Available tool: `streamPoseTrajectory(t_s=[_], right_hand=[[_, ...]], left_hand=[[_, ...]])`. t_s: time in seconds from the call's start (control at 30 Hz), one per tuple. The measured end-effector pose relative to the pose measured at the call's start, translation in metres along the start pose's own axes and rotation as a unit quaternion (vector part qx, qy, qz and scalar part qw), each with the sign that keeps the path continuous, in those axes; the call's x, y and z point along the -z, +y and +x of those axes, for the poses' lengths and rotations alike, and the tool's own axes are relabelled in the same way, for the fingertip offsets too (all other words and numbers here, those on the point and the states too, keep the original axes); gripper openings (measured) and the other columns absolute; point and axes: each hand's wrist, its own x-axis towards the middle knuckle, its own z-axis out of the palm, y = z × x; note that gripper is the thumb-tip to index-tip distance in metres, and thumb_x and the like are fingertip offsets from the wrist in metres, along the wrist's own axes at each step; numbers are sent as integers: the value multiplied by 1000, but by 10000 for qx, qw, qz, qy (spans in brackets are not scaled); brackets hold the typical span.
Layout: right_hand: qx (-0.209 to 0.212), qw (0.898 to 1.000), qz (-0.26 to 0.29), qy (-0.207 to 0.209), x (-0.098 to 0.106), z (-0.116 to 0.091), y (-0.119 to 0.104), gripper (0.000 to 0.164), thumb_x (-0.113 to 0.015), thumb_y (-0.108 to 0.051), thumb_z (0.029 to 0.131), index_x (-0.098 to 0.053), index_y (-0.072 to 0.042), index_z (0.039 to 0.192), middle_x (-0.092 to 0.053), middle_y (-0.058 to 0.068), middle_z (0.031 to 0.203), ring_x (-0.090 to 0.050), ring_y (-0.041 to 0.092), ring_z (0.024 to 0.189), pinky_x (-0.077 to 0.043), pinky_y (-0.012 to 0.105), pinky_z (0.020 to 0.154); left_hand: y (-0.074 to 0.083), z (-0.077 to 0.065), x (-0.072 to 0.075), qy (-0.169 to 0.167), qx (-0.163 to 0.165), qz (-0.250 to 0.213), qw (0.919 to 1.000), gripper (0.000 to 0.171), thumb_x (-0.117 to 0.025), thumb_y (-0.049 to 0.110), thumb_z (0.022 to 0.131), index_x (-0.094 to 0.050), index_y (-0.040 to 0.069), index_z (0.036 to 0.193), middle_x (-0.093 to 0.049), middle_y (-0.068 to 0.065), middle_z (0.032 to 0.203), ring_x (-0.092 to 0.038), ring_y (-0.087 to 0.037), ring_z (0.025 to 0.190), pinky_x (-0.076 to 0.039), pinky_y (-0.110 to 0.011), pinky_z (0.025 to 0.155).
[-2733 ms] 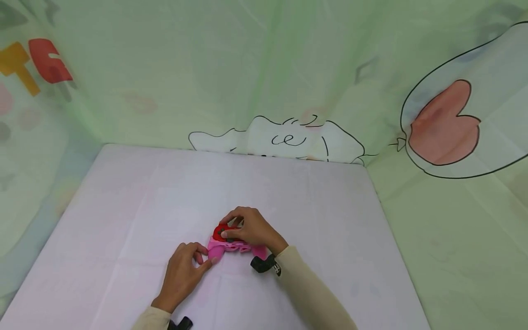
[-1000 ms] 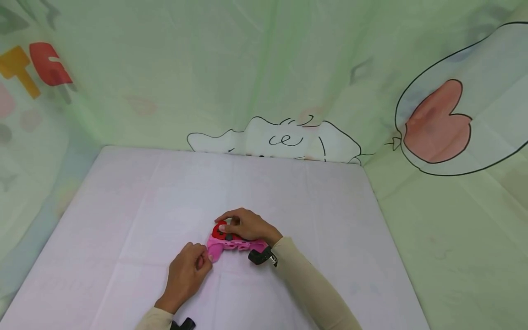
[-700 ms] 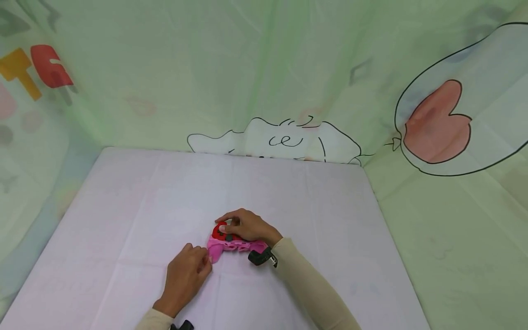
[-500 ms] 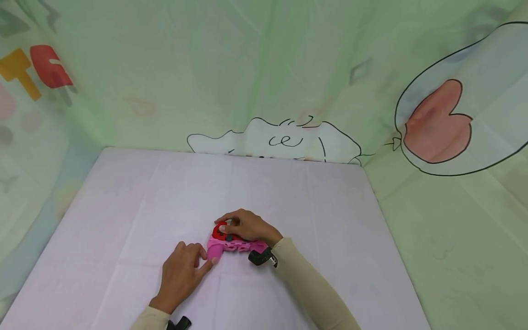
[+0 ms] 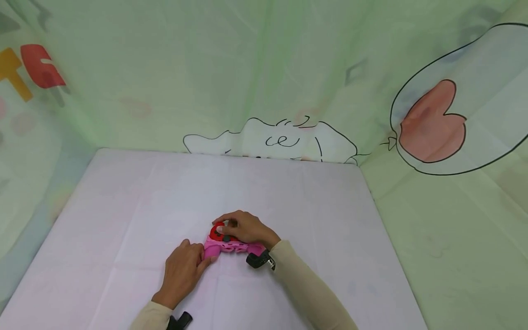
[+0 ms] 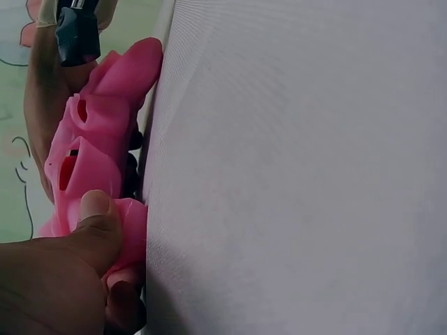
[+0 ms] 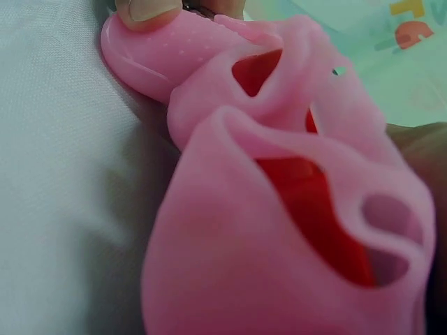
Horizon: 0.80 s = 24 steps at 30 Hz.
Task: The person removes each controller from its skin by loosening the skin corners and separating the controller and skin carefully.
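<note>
Controller (image 5: 213, 235), red, sits partly inside a pink sleeve (image 6: 101, 164), near on the counter (image 5: 297, 197); left grip (image 5: 181, 270) pinches the sleeve's left handle (image 5: 211, 250), right grip (image 5: 247, 229) holds the controller. They're mid-fitting, I'd say; next probably wants that end eased snug.

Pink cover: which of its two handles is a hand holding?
The left handle: the left hand grips it, while no fingers show on the right handle.

Soft, even head-view light, a dimmer left wrist view, faint shadows on white cloth (image 7: 49, 174)
</note>
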Motion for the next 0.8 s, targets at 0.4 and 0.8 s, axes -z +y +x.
streamPoseTrajectory(t_s=[0.4, 0.8], right_hand=[[-125, 9999, -52, 60, 0, -1, -3, 34, -67, -45, 103, -72, -37, 135, -66, -6, 86, -57, 9, 79, -42, 27, 67], [-83, 9999, 22, 110, 0, -1, -3, 34, -68, -44, 103, -73, -35, 136, -68, -6, 88, -59, 11, 82, -46, 28, 71]], left_hand=[[4, -9, -1, 558, -373, -266, 9974, 48, -90, 18, 84, -47, 24, 63, -34, 10, 64, -26, -4, 59, -19, -19, 55], [2, -4, 7, -114, 40, 211, 9997, 45, -90, 48, 82, -55, 23, 68, -38, 8, 59, -32, -11, 64, -24, -23, 53]])
